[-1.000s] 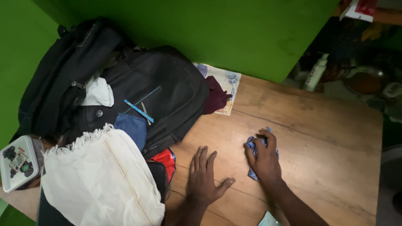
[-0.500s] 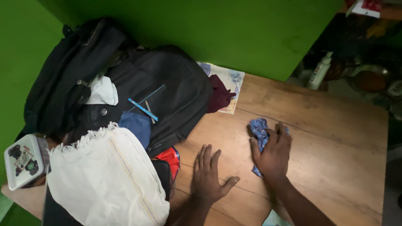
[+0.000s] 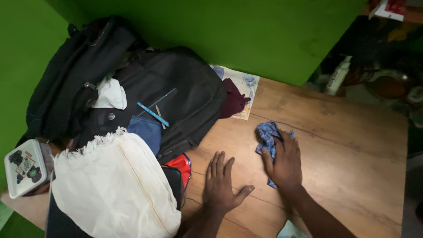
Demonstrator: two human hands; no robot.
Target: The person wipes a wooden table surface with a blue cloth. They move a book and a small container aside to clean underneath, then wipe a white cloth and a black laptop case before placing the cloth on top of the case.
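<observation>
Now the right hand (image 3: 285, 164) lies flat on the blue checked cloth (image 3: 267, 137), a little farther up the wooden surface (image 3: 352, 145) than it was a second ago, and the cloth has travelled with it: half a second back the rag was bunched just beyond the fingertips, and now the palm covers its near part while a crumpled end pokes out at the far left of the hand. The fingers (image 3: 269, 155) of that hand are spread and pressed down on the fabric rather than closed round it, which reads as a wiping stroke pushed away from the person, with the stretch of board nearer the body already gone over. The left hand (image 3: 222, 183) has hardly moved; it rests open, palm down, fingers splayed on the bare wood with nothing in it, apparently as a brace. To the near left a cream fringed cloth (image 3: 112, 189) lies over a dark bundle, with a red item (image 3: 179, 165) just beside it and a white tin (image 3: 24, 167) at the edge. Farther off sits the black backpack (image 3: 176, 97) with a blue pen (image 3: 152, 113) on it, then a maroon cloth (image 3: 231, 99) lying on a printed paper (image 3: 244, 83) against the green wall (image 3: 246, 31).
</observation>
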